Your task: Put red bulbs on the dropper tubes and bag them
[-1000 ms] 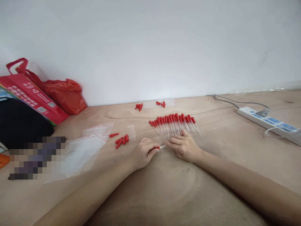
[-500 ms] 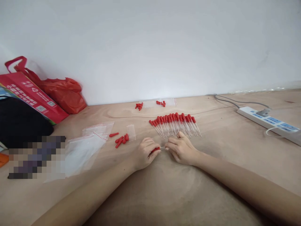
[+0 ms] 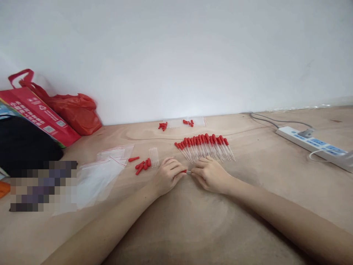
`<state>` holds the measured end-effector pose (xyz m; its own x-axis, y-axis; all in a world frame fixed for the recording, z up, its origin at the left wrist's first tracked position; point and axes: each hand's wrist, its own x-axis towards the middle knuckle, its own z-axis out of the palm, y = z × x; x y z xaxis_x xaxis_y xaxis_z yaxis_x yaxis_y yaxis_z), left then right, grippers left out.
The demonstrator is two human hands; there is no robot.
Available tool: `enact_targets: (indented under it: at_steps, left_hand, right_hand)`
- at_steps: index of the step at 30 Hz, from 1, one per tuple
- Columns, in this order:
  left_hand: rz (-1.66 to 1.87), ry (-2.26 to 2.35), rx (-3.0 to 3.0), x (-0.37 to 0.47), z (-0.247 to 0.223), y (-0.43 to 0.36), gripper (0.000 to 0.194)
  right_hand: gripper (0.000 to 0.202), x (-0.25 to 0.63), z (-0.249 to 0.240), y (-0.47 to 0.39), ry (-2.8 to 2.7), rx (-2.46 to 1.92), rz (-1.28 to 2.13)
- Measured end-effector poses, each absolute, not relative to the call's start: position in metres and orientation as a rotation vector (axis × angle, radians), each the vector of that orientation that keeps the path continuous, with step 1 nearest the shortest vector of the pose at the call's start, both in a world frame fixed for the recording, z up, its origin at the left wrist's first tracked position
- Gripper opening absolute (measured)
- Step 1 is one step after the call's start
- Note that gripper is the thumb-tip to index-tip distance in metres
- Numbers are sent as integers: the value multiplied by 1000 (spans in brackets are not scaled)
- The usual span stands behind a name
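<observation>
My left hand is closed round a red rubber bulb, of which only the tip shows. Against it, my right hand pinches a thin clear tube that meets the bulb between the two hands. Just beyond my hands lies a row of red-capped droppers, tubes pointing toward me. Loose red bulbs and several bare clear tubes lie to the left of my left hand.
Clear zip bags lie on the wooden table at left, near a red bag and a black item. More bulbs lie by the wall. A power strip is at right.
My hands have drawn slightly closer together. My left fingers now cover most of the bulb, and less of the clear tube shows between the hands.
</observation>
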<state>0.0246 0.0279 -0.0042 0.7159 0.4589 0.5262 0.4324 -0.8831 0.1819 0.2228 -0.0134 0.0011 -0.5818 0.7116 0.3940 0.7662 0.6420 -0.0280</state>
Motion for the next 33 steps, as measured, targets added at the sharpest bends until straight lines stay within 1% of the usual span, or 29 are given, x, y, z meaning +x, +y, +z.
enact_targets:
  at_steps: [2, 3, 4, 6, 8, 10, 18, 23, 26, 28, 31, 33]
  left_hand:
    - [1109, 986, 2741, 23, -5, 27, 21]
    - [1203, 1115, 2665, 22, -6, 27, 22]
    - [1248, 1209, 2611, 21, -7, 27, 20]
    - [1154, 1243, 2613, 20, -9, 27, 11]
    - [943, 1171, 2674, 19, -10, 27, 8]
    - [834, 1132, 2694, 18, -10, 27, 7]
    - [775, 1139, 2696, 17, -10, 28, 7]
    - [746, 1147, 2720, 21, -10, 25, 9]
    - [777, 1186, 2734, 13, 5, 40, 14]
    - [792, 1323, 2692, -4, 22, 59, 18]
    - [516, 1511, 2537, -46, 48, 93, 22]
    - [379, 1580, 2474, -74, 57, 109, 20]
  right_hand:
    - [21, 226, 4, -7, -2429, -1271, -101]
    - [22, 227, 5, -2, -2358, -1326, -28]
    - [21, 227, 6, 5, -2265, -1381, 48]
    - [19, 224, 8, 21, -2064, -1480, 168]
    - [23, 214, 9, 37, -1921, -1562, 223]
    - [26, 201, 9, 50, -1866, -1643, 242]
    - [19, 166, 10, 65, -1879, -1975, 194]
    - [19, 167, 11, 64, -1940, -2007, 143]
    - [22, 164, 13, 62, -1944, -1957, 112]
    - [22, 157, 14, 61, -1958, -1909, 128]
    - [23, 138, 15, 62, -1992, -1831, 259]
    - [24, 123, 15, 65, -1992, -1791, 356]
